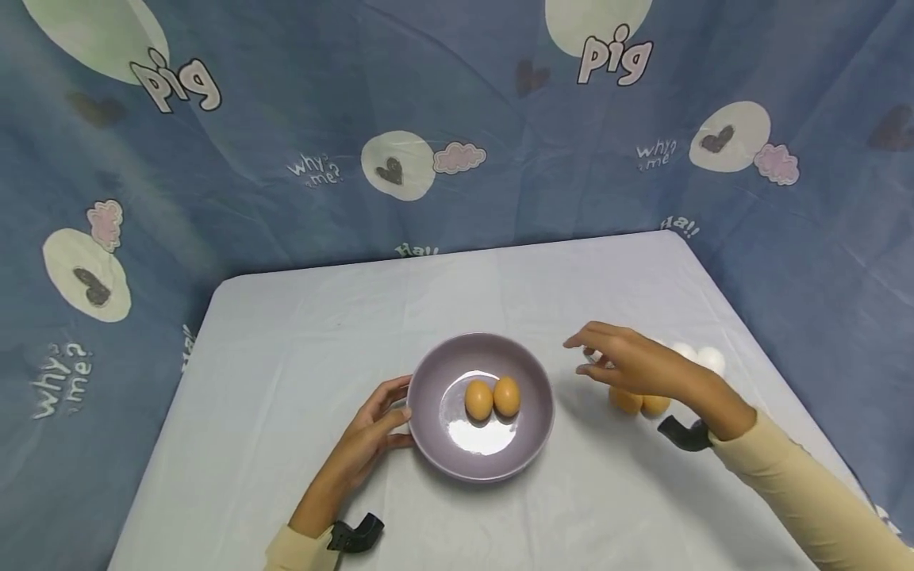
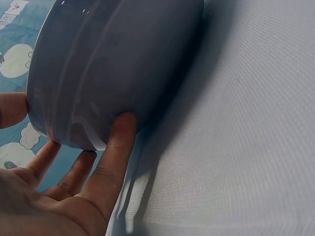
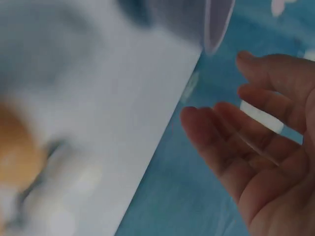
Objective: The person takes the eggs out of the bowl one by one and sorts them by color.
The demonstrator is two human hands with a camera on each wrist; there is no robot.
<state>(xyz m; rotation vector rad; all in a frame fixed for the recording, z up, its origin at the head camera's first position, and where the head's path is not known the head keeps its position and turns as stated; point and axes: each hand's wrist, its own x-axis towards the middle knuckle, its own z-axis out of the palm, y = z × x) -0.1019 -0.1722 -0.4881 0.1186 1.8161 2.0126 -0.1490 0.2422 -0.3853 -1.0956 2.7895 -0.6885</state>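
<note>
A mauve bowl (image 1: 428, 432) stands on the table with two brown eggs (image 1: 478, 400) lying side by side in it. At its left side my left hand (image 1: 374, 428) holds it, thumb at the rim and fingers against the outer wall. The left wrist view shows those fingertips touching the bowl (image 2: 113, 59) from outside. Over the table to the bowl's right hovers my right hand (image 1: 635, 361), holding nothing, its fingers loosely bent and the thumb apart. Beneath and behind it are more brown eggs (image 1: 655, 405) and white eggs (image 1: 710, 361), partly hidden by the hand.
A white cloth covers the table (image 1: 300, 341). Blue printed fabric (image 1: 500, 214) hangs behind it and along both sides. Each wrist carries a black strap mount (image 1: 357, 533). The right wrist view is blurred on the egg (image 3: 17, 147) nearest the camera.
</note>
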